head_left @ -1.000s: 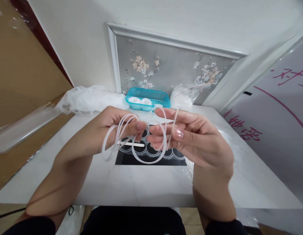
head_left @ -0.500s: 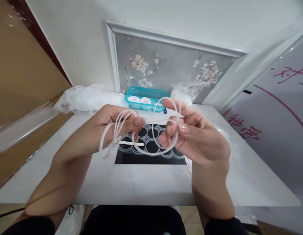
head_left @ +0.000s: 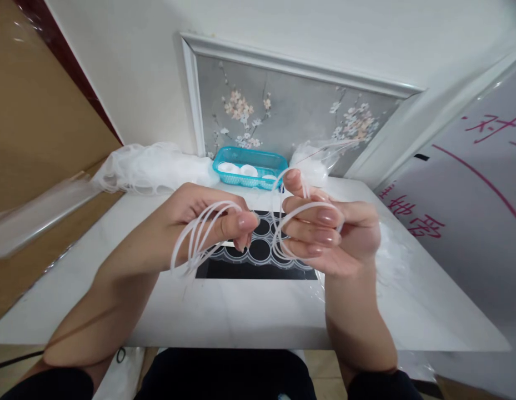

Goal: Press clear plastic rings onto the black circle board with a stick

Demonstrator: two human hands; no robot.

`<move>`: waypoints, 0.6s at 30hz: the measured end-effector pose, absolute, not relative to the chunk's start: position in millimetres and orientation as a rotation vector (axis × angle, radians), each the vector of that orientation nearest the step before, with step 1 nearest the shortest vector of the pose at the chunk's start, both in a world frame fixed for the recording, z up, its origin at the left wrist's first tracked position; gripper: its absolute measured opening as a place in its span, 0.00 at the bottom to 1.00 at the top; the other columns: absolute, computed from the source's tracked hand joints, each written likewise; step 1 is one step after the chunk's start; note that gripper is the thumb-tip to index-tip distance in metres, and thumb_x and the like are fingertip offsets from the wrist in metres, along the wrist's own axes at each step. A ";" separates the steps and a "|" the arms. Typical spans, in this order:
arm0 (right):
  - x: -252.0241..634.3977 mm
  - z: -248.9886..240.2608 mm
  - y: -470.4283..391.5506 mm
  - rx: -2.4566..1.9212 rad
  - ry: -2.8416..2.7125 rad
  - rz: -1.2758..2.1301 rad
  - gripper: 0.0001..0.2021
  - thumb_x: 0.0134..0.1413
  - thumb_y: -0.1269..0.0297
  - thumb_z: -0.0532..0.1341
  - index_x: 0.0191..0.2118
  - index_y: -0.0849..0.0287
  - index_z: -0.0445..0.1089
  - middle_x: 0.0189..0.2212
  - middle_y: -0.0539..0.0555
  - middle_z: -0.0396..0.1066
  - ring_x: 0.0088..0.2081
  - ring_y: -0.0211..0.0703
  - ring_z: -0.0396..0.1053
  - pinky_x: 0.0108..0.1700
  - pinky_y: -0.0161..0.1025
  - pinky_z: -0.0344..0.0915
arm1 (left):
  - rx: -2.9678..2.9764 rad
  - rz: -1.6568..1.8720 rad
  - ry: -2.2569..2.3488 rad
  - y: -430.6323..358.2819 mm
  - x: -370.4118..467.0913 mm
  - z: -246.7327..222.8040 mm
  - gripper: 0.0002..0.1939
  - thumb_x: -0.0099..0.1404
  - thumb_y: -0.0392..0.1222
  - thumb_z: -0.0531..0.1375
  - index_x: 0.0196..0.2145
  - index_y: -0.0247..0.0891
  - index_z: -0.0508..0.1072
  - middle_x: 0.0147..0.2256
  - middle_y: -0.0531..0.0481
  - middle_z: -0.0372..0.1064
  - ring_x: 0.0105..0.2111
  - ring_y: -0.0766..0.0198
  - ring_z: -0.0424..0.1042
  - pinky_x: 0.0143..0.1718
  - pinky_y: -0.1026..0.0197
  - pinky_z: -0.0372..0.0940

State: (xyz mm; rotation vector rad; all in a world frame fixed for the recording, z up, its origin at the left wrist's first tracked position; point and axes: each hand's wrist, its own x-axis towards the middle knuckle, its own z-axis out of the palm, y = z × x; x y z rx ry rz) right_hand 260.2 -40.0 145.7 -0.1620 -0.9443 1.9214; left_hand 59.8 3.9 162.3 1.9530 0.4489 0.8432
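Thin white rings hang in several loops around my left hand [head_left: 218, 219], whose thumb and fingers pinch them above the table. More white rings [head_left: 275, 233] loop around the curled fingers of my right hand [head_left: 328, 228], facing my left hand across a small gap. Beneath both hands lies a black sheet [head_left: 258, 271] with a clear tray of round cells [head_left: 260, 250] on it. A white stick [head_left: 228, 243] shows partly behind my left fingers.
A blue basket [head_left: 251, 155] with white round pieces stands at the back of the white table [head_left: 233, 316]. Piled white rings [head_left: 145, 169] lie at the back left, and a clear plastic bag [head_left: 314, 161] at the back right. A framed flower picture [head_left: 291, 105] stands behind.
My right fingers have curled inward, and the rings there have shifted around them. My left hand has moved slightly right; the loop that reached between the hands no longer spans the gap.
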 end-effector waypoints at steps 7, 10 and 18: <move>258.6 146.2 -38.9 -0.122 -0.894 1.992 0.13 0.52 0.72 0.57 0.45 0.54 0.67 0.22 0.39 0.61 0.22 0.24 0.65 0.27 0.24 0.64 | 1.954 0.696 0.460 4.4 55.5 165.9 0.19 0.68 0.50 0.60 0.23 0.37 0.73 0.24 0.51 0.71 0.25 0.67 0.67 0.28 0.65 0.62; 258.8 144.8 -38.7 -0.137 -0.906 1.977 0.12 0.56 0.71 0.54 0.44 0.54 0.67 0.22 0.39 0.61 0.21 0.24 0.63 0.26 0.24 0.64 | 1.954 0.591 0.467 4.7 54.6 166.6 0.18 0.68 0.50 0.59 0.25 0.37 0.73 0.26 0.52 0.72 0.27 0.66 0.69 0.31 0.66 0.63; 256.6 147.4 -39.9 -0.097 -0.902 1.989 0.16 0.66 0.68 0.42 0.43 0.56 0.67 0.21 0.39 0.54 0.14 0.20 0.53 0.22 0.20 0.58 | 1.950 0.566 0.454 4.4 57.9 161.8 0.15 0.68 0.48 0.59 0.27 0.37 0.75 0.27 0.50 0.73 0.30 0.64 0.71 0.31 0.65 0.65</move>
